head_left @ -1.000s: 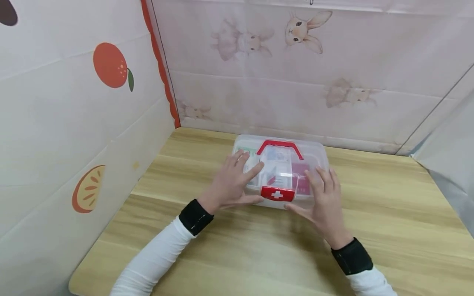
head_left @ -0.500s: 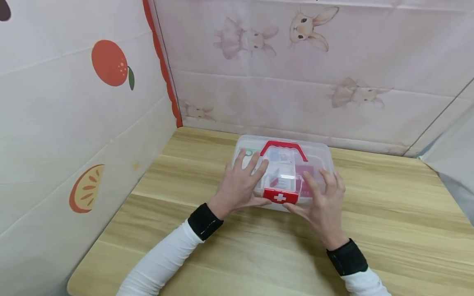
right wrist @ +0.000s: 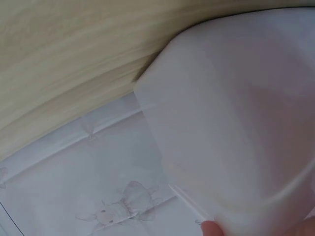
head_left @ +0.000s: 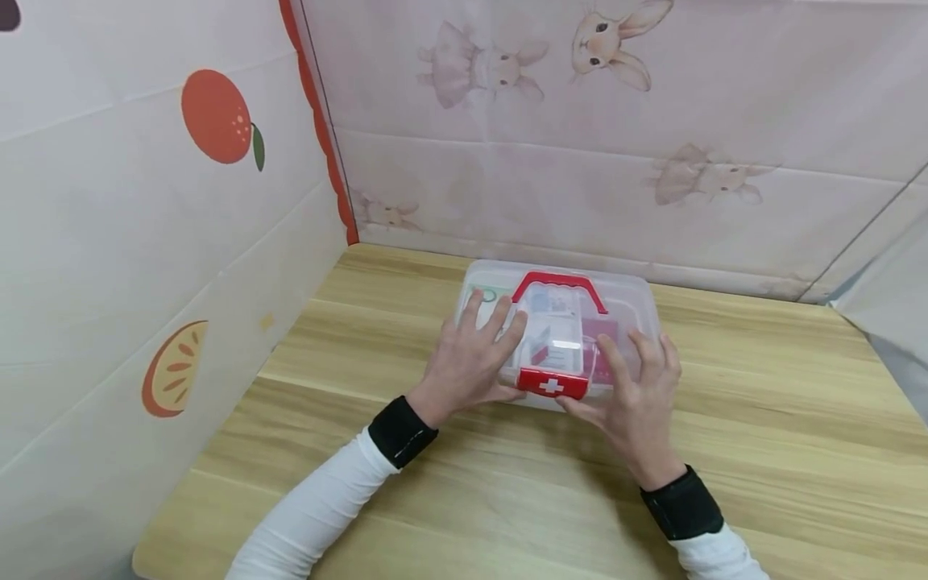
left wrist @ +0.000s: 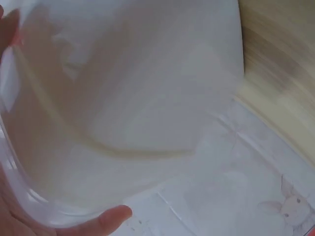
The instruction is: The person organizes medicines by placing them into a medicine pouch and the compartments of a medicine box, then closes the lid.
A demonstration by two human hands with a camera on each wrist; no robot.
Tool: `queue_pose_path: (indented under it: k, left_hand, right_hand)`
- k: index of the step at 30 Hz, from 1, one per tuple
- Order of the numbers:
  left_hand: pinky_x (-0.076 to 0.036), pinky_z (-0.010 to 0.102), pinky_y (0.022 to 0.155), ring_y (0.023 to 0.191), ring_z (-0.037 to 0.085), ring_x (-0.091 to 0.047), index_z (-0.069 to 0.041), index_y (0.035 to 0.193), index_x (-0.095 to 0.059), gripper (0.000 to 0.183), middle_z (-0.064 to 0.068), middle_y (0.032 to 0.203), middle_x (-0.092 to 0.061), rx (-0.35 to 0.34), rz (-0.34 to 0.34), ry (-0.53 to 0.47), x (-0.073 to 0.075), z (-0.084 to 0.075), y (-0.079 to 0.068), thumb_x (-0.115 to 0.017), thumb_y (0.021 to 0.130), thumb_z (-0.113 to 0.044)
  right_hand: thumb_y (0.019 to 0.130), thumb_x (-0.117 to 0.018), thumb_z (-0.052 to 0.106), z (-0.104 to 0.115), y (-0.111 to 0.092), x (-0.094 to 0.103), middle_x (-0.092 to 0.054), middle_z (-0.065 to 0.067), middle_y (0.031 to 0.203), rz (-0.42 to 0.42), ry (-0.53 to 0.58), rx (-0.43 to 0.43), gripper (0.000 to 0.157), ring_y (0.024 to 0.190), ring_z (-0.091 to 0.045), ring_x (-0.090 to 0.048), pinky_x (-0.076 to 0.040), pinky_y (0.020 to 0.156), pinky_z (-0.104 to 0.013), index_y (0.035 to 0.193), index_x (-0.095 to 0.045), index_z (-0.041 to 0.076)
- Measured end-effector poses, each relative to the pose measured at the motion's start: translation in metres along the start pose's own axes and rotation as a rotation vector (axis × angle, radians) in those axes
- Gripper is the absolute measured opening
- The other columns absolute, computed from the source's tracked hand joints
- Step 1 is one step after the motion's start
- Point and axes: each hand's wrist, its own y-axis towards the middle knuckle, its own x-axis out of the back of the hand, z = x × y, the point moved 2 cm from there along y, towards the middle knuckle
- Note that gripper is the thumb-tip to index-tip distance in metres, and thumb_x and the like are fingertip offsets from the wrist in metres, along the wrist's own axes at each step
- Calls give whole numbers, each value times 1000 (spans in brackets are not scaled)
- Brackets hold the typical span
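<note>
A clear plastic first-aid box (head_left: pixel 629 300) sits near the table's far edge, its lid down. It has a red carry handle (head_left: pixel 558 279) folded on the lid and a red front latch (head_left: pixel 535 381) with a white cross. My left hand (head_left: pixel 467 362) holds the front left part, fingers over the lid and thumb beside the latch. On the other side my right hand (head_left: pixel 641 403) grips the front right part, its thumb at the latch's right end. Through the lid show white, green and pink contents. Both wrist views show the box's cloudy side walls (left wrist: pixel 147 108) close up.
The wooden table (head_left: pixel 507 499) reaches toward me and to both sides. A pale sheet with printed rabbits (head_left: pixel 500 72) hangs right behind the box. On the left stands another sheet with printed fruit (head_left: pixel 216 117).
Both thumbs have come to the red latch, the left hand shifting slightly right. The box stays at the same place on the table; the head view has tilted slightly.
</note>
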Motion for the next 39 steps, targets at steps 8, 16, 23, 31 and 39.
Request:
queue_pose_path:
  k: [8, 16, 23, 31, 39]
  left_hand:
    - [-57, 49, 81, 129, 49, -47, -11, 141, -46, 105, 19, 143, -51, -5, 18, -54, 2, 1, -1, -67, 66, -82]
    - [-58, 46, 78, 126, 44, -51, -15, 138, -51, 96, 15, 142, -54, 19, -4, 20, -1, -2, -1, -59, 71, -82]
    - [-58, 45, 75, 124, 42, -53, -16, 136, -54, 92, 13, 140, -56, 22, -31, 17, -3, -3, 0, -61, 71, -80]
    - [-58, 47, 78, 122, 42, -55, -16, 133, -56, 90, 12, 138, -59, 13, -71, 28, -6, -2, 1, -61, 70, -81]
    - [-58, 46, 77, 122, 41, -55, -17, 131, -57, 90, 12, 137, -59, 12, -79, 41, -8, -2, 2, -61, 69, -82]
  right_hand:
    - [84, -60, 68, 1, -1, 3, -47, -25, 137, 5, -14, 0, 78, 128, -41, -42, -27, 109, -63, 136, -51, 11]
    - [83, -59, 69, 1, -2, 0, -50, -25, 133, -30, -28, -13, 78, 124, -42, -45, -30, 108, -62, 133, -55, 9]
    - [84, -59, 69, 2, -1, 2, -50, -26, 133, -5, -41, -34, 79, 125, -43, -45, -29, 109, -63, 134, -54, 8]
    - [85, -59, 67, 5, 0, 3, -52, -26, 132, -20, -70, -39, 77, 123, -42, -48, -31, 109, -62, 133, -56, 7]
    - [85, -58, 68, 5, -1, 2, -53, -26, 131, -23, -96, -45, 77, 121, -43, -49, -33, 109, -60, 133, -57, 7]
